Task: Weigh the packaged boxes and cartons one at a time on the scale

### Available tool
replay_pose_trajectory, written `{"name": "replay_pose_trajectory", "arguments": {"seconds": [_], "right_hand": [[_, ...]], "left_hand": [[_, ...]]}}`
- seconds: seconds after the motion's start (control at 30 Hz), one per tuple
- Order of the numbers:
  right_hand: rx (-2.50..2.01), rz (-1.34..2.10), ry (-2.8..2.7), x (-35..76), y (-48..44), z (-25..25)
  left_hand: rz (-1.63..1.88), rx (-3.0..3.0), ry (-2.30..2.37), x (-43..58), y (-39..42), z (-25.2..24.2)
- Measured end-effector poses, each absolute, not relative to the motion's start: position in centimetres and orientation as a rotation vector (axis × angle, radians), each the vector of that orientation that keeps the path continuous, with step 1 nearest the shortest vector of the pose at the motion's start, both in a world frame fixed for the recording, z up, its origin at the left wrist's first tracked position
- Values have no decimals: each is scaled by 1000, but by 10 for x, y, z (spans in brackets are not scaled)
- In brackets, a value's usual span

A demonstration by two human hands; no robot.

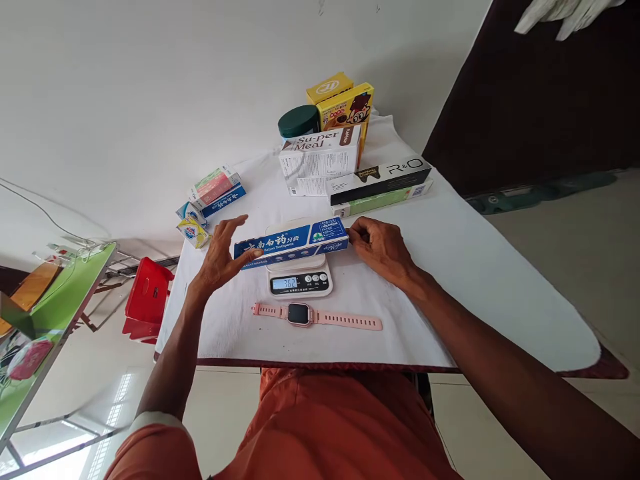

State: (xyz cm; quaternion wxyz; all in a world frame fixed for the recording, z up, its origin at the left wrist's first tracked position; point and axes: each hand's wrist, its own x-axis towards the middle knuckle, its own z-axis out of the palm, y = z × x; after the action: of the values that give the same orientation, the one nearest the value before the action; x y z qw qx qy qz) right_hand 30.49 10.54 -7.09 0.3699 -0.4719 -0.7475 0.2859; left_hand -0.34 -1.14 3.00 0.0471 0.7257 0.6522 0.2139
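Observation:
A blue and white toothpaste box (295,241) lies across the white kitchen scale (300,281), covering most of its platform. The scale's display appears to read 362. My left hand (223,257) is at the box's left end, fingers spread and stretched out, with the thumb against the front edge. At the other end, my right hand (381,245) has its fingers curled and closed at the box's right edge; the fingertips are partly hidden. In front of the scale, a pink smartwatch (299,314) lies flat with its strap stretched out.
Behind stand a white Su-per Meal box (320,160), a dark green lidded jar (299,122) and yellow boxes (345,110). A black box (380,180) rests on a green one at right. Several small boxes (215,187) sit at left. A red chair (149,293) stands beyond the white-covered table (500,313).

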Motion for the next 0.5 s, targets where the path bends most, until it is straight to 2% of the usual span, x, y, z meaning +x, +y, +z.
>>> {"name": "replay_pose_trajectory", "arguments": {"seconds": [0.1,0.37,0.5], "right_hand": [[-1221,732,-1927,305,105,-71],[-1208,708,-1929,305,107,-72],[-1230,718,-1938,306,107,-70]], "left_hand": [[671,2235,2025,-1,-11,34],[338,2323,1922,27,6,15],[323,2278,1938,32,9,18]]}}
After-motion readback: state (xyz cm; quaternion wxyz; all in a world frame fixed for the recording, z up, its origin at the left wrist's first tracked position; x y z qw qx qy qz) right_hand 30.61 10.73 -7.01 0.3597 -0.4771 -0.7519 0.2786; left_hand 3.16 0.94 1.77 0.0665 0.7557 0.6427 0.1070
